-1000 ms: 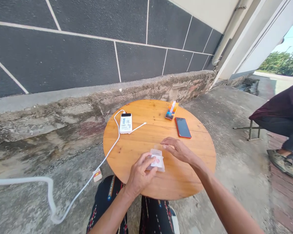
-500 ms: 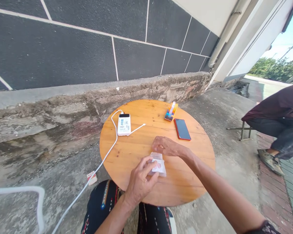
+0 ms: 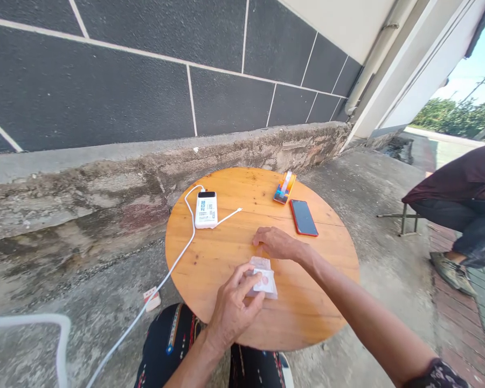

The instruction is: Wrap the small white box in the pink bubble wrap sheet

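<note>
Left hand (image 3: 236, 296), fingers loosely spread, presses one translucent packet (image 3: 261, 263) with one white card (image 3: 265, 281) against the round wooden counter (image 3: 210, 269), apparently to steady it, while the right hand (image 3: 278, 243) curls its fingers near the packet's far end; whether they pinch anything cannot be told. Beyond the right hand lie one red-edged smartphone (image 3: 304, 217) and one orange-and-blue item (image 3: 284, 187) with a white strip, and beyond the left hand sits one white power bank (image 3: 206, 211), all three seemingly placed out of the hands' way.
</note>
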Available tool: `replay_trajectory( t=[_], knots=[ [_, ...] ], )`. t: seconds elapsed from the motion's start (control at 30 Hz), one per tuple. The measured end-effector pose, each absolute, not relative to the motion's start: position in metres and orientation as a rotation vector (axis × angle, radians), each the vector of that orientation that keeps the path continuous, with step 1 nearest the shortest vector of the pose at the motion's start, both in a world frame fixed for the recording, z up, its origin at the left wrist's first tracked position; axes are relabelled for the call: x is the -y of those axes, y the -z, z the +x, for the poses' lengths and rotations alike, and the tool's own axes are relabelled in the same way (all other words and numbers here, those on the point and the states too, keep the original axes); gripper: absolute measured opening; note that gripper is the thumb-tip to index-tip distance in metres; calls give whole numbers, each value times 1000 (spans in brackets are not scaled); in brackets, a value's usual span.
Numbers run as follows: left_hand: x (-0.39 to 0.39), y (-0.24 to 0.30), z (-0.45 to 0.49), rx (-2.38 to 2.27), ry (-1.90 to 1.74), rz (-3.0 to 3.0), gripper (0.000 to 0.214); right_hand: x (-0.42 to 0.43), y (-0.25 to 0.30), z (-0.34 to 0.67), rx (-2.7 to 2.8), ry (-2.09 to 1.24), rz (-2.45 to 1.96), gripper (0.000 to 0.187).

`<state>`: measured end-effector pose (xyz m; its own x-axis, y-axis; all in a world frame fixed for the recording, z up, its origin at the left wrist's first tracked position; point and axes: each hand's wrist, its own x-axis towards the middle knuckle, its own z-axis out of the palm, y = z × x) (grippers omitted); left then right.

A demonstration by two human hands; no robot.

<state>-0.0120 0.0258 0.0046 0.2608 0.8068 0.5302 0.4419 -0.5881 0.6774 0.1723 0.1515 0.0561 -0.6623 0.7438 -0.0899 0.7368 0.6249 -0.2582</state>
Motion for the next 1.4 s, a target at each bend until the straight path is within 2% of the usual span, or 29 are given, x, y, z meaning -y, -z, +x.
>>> replay_trajectory(
  t=[0.3,0.63,0.83,0.93,1.1,1.23,1.4],
  knots=[
    [-27,-2,-12,-1138,-1248,2150,30,-144,-65,163,2745,-522,-1397,13],
    [-27,1,-12,-1110,-1244,2143,32,-133,-67,175,2550,-787,-1351,18],
    [-28,2,-12,-1103,-1243,2167,32,-134,-56,180,2394,-1019,-1252,36],
    [-27,3,-12,-1112,-1241,2164,31,-133,-55,179,2360,-1018,-1289,33],
    [-26,3,-12,-1101,-1232,2147,31,-130,-49,180,2283,-1036,-1281,16],
    [-26,1,-12,-1109,-1227,2141,31,-129,-42,180,2175,-984,-1293,24],
    [-26,-1,-13,-1121,-1223,2141,30,-126,-40,179,2097,-964,-1264,21]
  ],
)
